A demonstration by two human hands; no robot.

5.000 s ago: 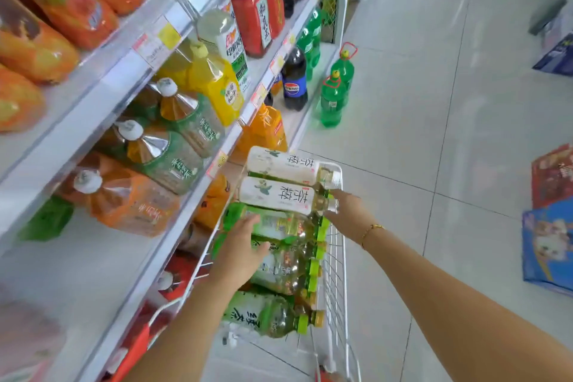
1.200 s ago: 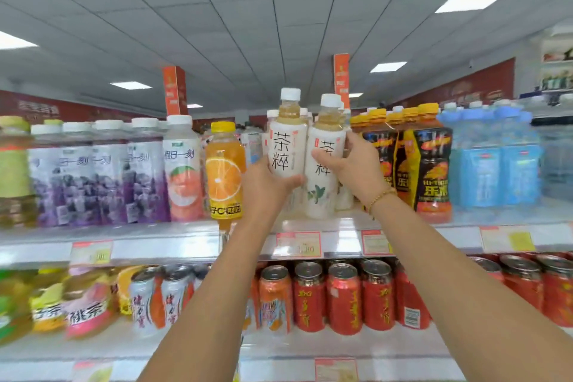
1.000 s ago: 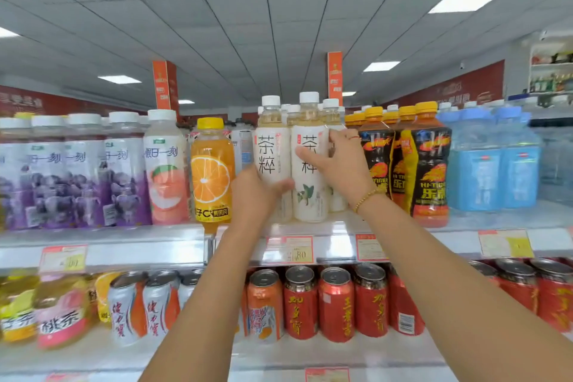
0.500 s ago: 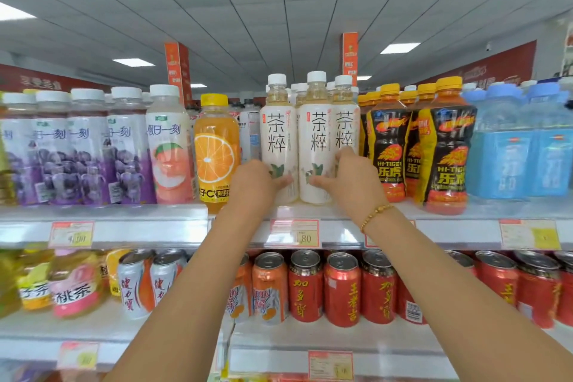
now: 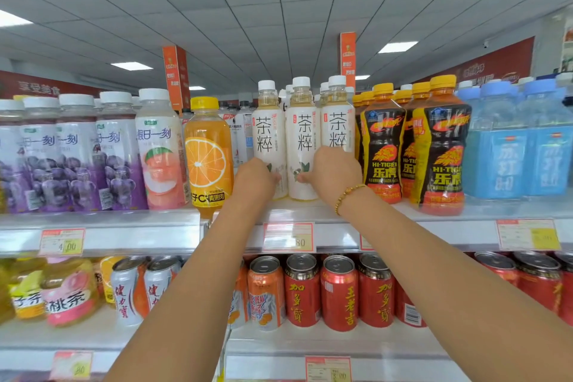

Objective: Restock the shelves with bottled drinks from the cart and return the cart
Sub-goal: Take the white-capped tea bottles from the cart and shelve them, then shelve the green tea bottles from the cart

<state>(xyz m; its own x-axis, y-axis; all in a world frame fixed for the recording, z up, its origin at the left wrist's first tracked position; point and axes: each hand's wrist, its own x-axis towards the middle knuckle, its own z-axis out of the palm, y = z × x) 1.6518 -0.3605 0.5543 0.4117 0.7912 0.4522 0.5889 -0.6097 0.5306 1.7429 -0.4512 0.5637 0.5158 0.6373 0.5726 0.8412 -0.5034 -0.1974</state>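
Head view: white tea bottles (image 5: 305, 139) stand upright on the upper shelf (image 5: 434, 231); left hand (image 5: 255, 181) and right hand (image 5: 336, 178) touch their bases, grip unclear; push low, evenly, labels forward

Tea bottles (image 5: 302, 139): white labels, black characters, small green leaf sprig low down; white caps, pale yellow at the neck. Juice bottle (image 5: 208, 158): orange, yellow cap, sliced-orange picture. Grape drinks (image 5: 46, 161): purple labels with dark grape clusters, white caps. Peach drink (image 5: 159, 155): pink on white. Energy drinks (image 5: 441, 146): black and yellow, orange tiger mark, red foot, yellow-orange caps. Water bottles (image 5: 524, 149): blue throughout. Red cans (image 5: 302, 291): gold characters. Silver cans (image 5: 127, 291): red script. Shelf (image 5: 124, 226): white edge. Price tags (image 5: 288, 237): white, red border, some with a yellow patch. Bracelet (image 5: 348, 195): gold beads. Banners (image 5: 175, 77): orange.
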